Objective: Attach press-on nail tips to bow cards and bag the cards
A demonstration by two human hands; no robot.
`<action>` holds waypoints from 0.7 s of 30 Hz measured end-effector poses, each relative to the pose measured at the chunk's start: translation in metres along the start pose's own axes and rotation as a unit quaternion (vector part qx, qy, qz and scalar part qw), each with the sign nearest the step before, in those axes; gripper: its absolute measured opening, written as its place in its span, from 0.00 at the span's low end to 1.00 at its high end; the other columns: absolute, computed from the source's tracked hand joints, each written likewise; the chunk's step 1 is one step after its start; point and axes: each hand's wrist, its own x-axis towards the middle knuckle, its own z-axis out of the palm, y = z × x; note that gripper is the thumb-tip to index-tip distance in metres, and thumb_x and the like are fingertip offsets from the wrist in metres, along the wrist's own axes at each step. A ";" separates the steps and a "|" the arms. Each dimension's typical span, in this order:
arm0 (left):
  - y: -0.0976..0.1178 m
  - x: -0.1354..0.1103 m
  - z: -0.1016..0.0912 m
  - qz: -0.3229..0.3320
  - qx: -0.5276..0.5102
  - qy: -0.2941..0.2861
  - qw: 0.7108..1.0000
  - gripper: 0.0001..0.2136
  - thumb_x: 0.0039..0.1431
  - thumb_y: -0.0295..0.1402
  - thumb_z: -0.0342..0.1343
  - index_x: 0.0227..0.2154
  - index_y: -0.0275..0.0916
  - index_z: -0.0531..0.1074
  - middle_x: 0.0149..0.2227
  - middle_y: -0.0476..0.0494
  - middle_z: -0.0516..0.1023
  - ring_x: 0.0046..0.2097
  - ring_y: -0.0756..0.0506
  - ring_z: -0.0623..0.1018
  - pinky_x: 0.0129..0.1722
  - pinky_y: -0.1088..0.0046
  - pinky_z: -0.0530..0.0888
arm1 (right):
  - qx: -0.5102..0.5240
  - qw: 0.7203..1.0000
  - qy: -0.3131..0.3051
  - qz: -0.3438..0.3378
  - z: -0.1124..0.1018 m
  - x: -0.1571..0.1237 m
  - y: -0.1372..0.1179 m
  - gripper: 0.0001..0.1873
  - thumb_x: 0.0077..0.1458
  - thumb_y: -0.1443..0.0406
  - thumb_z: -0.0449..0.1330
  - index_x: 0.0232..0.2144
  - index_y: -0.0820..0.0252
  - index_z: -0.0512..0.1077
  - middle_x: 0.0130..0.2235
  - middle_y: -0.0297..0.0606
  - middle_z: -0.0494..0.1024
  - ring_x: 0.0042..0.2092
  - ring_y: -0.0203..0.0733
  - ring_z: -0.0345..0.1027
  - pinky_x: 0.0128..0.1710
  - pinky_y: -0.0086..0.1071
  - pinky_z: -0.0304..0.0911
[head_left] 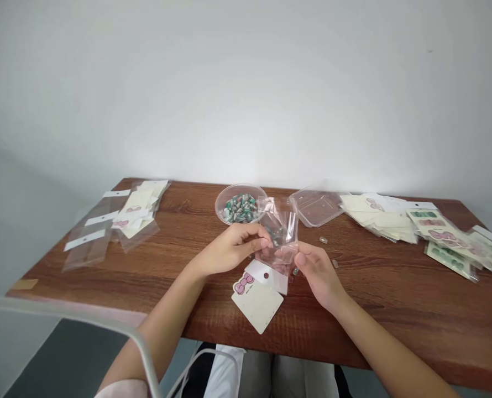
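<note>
Between my two hands is a clear plastic bag (pixel 286 224) with a white header strip (pixel 271 276) that hangs toward me. My left hand (pixel 233 249) pinches the bag's left side between thumb and fingers. On the other side, my right hand (pixel 318 273) grips the right edge with its thumb and forefinger. Just below lies a cream card (pixel 259 304) with a pink bow printed on its corner, partly under the header strip. Behind the bag stands a round clear bowl (pixel 220 205) of green and silvery press-on nails (pixel 241 209).
A clear rectangular tray (pixel 315 209) sits at the back. Stacked cream cards (pixel 378 218) and filled packets (pixel 449 237) lie right. More cards (pixel 136 210) and clear bags with white headers (pixel 86 246) are at left. Loose nails (pixel 323 240) dot the table near my right hand.
</note>
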 end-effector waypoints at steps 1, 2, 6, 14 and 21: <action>-0.001 0.003 0.002 0.002 0.002 -0.003 1.000 0.12 0.69 0.39 0.58 0.35 0.35 0.76 0.32 0.44 0.80 0.34 0.48 0.78 0.37 0.71 0.75 | 0.021 1.000 0.005 0.005 -0.002 0.002 0.002 0.25 0.60 0.43 0.64 0.38 0.58 0.82 0.31 0.39 0.82 0.31 0.40 0.74 0.32 0.33 0.70; -0.002 0.005 0.004 0.003 -0.001 -0.004 1.000 0.12 0.69 0.39 0.58 0.34 0.35 0.76 0.32 0.44 0.79 0.34 0.48 0.78 0.36 0.71 0.74 | 0.040 0.999 0.011 0.010 -0.003 0.004 0.003 0.24 0.58 0.44 0.67 0.35 0.58 0.82 0.30 0.38 0.81 0.30 0.40 0.74 0.31 0.33 0.71; -0.008 0.005 0.006 0.026 0.001 0.001 1.000 0.11 0.69 0.38 0.58 0.34 0.35 0.75 0.32 0.46 0.78 0.33 0.49 0.76 0.36 0.72 0.72 | 0.108 0.993 -0.006 0.046 -0.004 0.008 0.007 0.25 0.52 0.43 0.71 0.38 0.58 0.80 0.32 0.39 0.83 0.33 0.43 0.78 0.30 0.34 0.74; -0.014 -0.002 0.009 0.037 0.094 0.031 0.994 0.12 0.71 0.38 0.55 0.35 0.35 0.75 0.32 0.46 0.78 0.33 0.49 0.74 0.34 0.72 0.70 | 0.127 0.989 -0.020 0.079 -0.004 0.008 0.005 0.28 0.48 0.46 0.75 0.44 0.57 0.79 0.32 0.37 0.84 0.33 0.41 0.79 0.31 0.32 0.74; -0.015 -0.005 0.007 0.013 -0.059 0.035 0.998 0.12 0.68 0.40 0.60 0.33 0.36 0.74 0.30 0.48 0.77 0.32 0.50 0.77 0.34 0.74 0.74 | 0.088 0.992 0.017 0.087 -0.005 0.011 -0.002 0.22 0.49 0.48 0.75 0.29 0.57 0.74 0.25 0.31 0.80 0.26 0.36 0.75 0.29 0.30 0.72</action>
